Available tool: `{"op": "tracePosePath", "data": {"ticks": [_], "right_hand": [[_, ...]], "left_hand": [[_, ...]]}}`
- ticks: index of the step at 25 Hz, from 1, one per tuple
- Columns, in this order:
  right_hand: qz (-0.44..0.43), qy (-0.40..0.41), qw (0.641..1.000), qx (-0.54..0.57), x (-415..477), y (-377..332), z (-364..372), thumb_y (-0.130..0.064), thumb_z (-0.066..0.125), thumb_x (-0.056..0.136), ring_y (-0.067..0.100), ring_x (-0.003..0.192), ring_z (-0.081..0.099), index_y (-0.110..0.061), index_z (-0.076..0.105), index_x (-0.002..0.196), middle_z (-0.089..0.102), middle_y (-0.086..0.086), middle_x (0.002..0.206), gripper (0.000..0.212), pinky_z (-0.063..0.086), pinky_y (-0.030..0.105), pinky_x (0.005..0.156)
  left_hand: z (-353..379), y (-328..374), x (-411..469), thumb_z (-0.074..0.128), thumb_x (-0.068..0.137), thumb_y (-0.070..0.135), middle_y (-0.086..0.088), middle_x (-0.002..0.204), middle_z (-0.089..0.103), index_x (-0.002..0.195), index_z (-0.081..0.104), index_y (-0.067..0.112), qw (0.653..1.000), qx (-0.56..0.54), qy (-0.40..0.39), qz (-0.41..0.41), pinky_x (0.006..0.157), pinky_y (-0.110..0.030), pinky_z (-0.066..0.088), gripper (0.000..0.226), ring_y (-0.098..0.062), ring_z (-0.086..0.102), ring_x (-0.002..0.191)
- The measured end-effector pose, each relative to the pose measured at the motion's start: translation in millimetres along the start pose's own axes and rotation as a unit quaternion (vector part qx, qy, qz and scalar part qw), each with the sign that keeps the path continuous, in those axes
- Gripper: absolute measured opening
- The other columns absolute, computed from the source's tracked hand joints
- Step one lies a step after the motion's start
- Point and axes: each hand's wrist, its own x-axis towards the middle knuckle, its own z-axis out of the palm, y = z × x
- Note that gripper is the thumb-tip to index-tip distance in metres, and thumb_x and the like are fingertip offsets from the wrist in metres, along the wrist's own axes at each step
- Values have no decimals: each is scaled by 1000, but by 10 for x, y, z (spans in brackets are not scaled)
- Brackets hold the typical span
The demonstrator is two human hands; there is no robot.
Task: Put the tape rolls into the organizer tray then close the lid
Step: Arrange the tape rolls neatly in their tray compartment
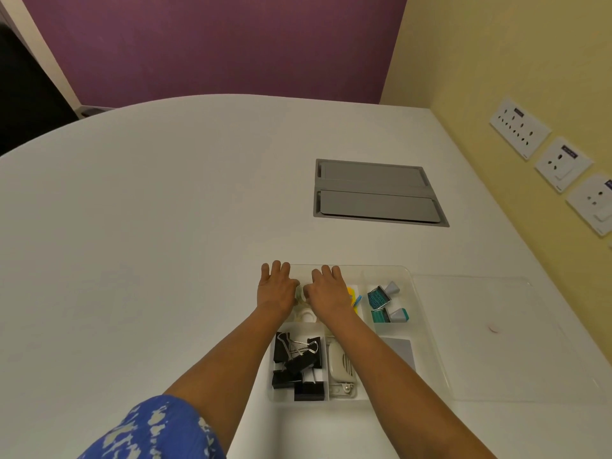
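Note:
A clear organizer tray (427, 329) lies on the white table. Both my hands rest palm down over its far left compartment. A small white tape roll (300, 293) shows between my left hand (277, 289) and my right hand (328, 293), with fingers of both touching it. Another white tape roll (306, 315) lies in the same compartment just below, partly hidden by my wrists. The clear lid (496, 339) lies flat on the table to the right of the tray, swung open.
Black binder clips (298, 366), a white stapler (341, 364), teal stamps (381, 298), yellow and blue tabs (355, 298) and a grey card (402, 352) fill other compartments. A grey cable hatch (377, 193) sits in the table further back. Wall sockets (563, 160) are at the right.

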Motion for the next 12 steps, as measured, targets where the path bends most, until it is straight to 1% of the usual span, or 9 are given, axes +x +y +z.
{"op": "tracePosePath", "data": {"ticks": [4,7,9,12], "right_hand": [[6,-7,1000,7,-5,-28,-28,-14,47,97,32,131,37,-9,60,122,51,13,131,29,22,41,114],[30,28,997,66,5,-37,-58,-12,47,95,29,126,42,-10,53,128,53,12,130,33,26,39,109],[33,33,995,89,17,-34,-66,-17,48,96,28,126,43,-13,51,131,53,10,132,36,27,39,108],[20,16,997,75,21,-28,-36,-21,48,97,28,127,42,-14,52,133,53,10,132,37,27,39,108]], "left_hand": [[-4,-5,14,56,92,40,-7,140,38,133,51,28,1000,-7,2,-3,117,-45,12,43,-27,24,137],[-18,-20,20,54,92,43,-7,138,39,135,50,29,1000,-13,-2,-4,116,-45,12,45,-27,25,137],[-23,-25,23,54,92,43,-6,138,39,136,49,29,1000,-14,-6,-6,116,-45,13,46,-27,25,136],[-30,-17,33,54,92,42,-7,137,40,135,51,29,1000,-8,-10,-8,116,-45,13,44,-27,26,136]]}}
